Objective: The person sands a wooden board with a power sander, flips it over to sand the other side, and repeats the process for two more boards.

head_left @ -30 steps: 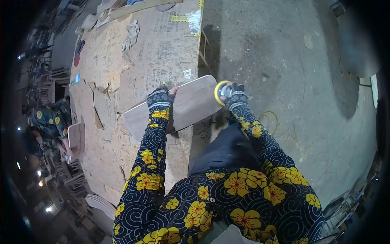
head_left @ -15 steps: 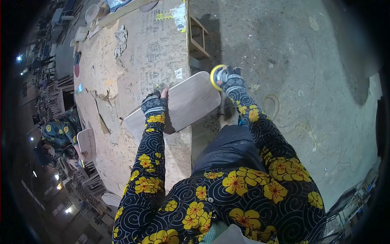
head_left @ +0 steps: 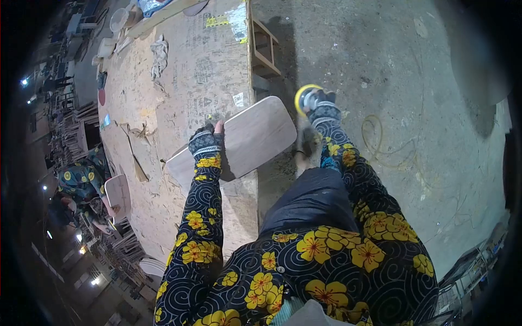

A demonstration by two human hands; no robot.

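Note:
A pale wooden board with rounded corners (head_left: 255,133) lies slantwise on the worktable (head_left: 201,70), its right end jutting past the table edge. My left hand (head_left: 206,136), in a patterned fingerless glove, grips the board's upper edge with the thumb on its face. Out beyond the board's right end, my right hand (head_left: 323,104) is closed around a round sander with a yellow rim (head_left: 305,100). The sander is held up over the floor, apart from the board, and its pad is turned away to the left.
A crumpled cloth (head_left: 159,57) lies on the table. Below the far edge stands a wooden frame (head_left: 265,49). A hose (head_left: 380,149) curls on the floor. At the left, a co-worker (head_left: 81,179) holds another board (head_left: 118,196).
My right hand has moved the sander to the right, away from the board's end. More of the hose shows on the floor. My left hand and the board have hardly moved.

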